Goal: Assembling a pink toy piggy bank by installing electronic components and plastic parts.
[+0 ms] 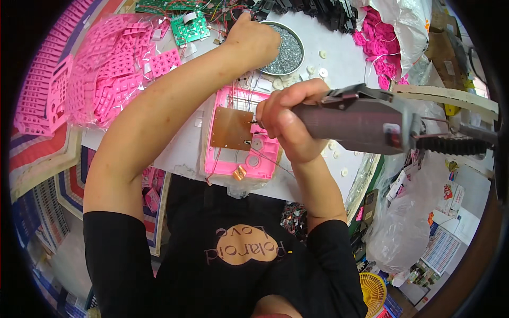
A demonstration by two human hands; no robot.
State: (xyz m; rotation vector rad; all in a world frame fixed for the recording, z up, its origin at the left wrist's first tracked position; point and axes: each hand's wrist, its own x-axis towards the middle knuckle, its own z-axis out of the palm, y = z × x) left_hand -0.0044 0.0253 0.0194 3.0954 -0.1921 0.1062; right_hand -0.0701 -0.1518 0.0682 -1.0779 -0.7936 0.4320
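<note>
My right hand (297, 119) is wrapped round a grey electric screwdriver (355, 122), which lies nearly level. Its tip is by the right edge of a brown circuit board (231, 129). The board sits in an open pink plastic housing (260, 170), with thin wires running from it. A copper-coloured piece (239, 173) lies at the housing's near edge. My left hand (253, 42) reaches to the far side, beside a round dish (303, 49) of small screws. Its fingers are closed near black parts and wires; what they hold is hidden.
A clear bag of pink keypad pieces (114, 69) lies at the left. Green circuit boards (190, 28) and black plastic parts (318, 13) are at the back. Pink cords (377, 45) spill from a white bag at the far right. White discs (323, 72) dot the table.
</note>
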